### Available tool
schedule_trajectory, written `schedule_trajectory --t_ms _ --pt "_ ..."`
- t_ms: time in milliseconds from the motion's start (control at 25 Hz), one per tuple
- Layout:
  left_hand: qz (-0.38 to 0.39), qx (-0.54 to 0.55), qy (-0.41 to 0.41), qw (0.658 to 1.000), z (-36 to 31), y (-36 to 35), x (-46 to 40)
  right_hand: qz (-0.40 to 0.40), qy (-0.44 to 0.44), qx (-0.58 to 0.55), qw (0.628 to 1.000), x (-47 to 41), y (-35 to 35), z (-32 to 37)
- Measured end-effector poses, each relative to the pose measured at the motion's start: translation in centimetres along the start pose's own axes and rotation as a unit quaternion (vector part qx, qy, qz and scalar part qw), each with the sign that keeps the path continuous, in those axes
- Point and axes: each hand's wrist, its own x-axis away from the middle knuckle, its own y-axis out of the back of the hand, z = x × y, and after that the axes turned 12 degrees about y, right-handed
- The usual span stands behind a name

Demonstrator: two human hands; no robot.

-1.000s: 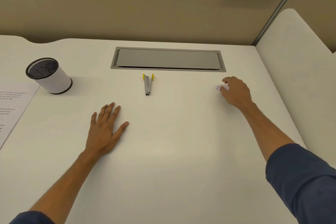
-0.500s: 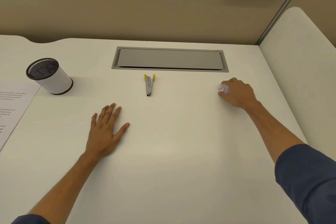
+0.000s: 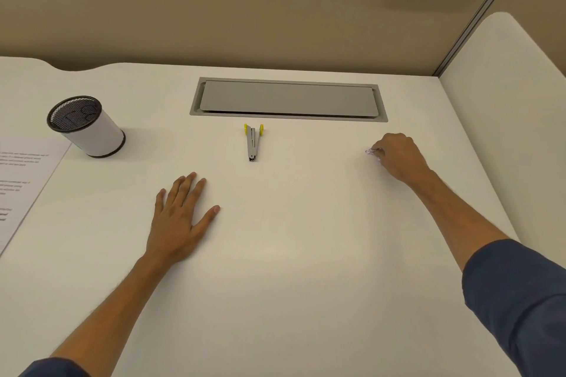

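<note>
- The small pale scrap (image 3: 373, 152) sits on the worktop (image 3: 291, 254) right of centre, mostly hidden under the right hand (image 3: 398, 159); what it is cannot be made out.
- The right hand's fingers are curled round it, pinching it.
- The left hand (image 3: 180, 217) lies flat, fingers straight, holding nothing.
- The printed sheet (image 3: 21, 180) is cut off at the left edge, its text unreadable.
- A second ago more of the scrap showed beside loosely bent fingers; the left hand has not moved.

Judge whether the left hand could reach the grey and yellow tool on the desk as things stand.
Probably yes. The left hand lies flat and holds nothing, and only bare desk shows between it and the grey and yellow tool.
</note>
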Motion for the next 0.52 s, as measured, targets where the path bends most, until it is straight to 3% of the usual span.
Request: schedule_trajectory --t_ms 160,280,360,520 --pt "0.009 0.007 -0.002 1.000 0.1 0.1 0.0 -0.029 -0.028 -0.063 0.997 0.3 -0.3 -0.3" --pt "0.022 0.013 -0.002 1.000 0.3 0.5 0.0 -0.129 -0.104 -0.173 0.971 0.7 0.5 0.2" --pt "0.025 0.000 0.003 1.000 0.6 0.8 0.0 -0.187 -0.162 -0.284 0.926 0.5 1.4 1.0" --pt "0.037 -0.015 0.022 0.999 2.2 1.8 0.3 -0.207 -0.197 -0.578 0.764 -0.2 3.9 4.8"
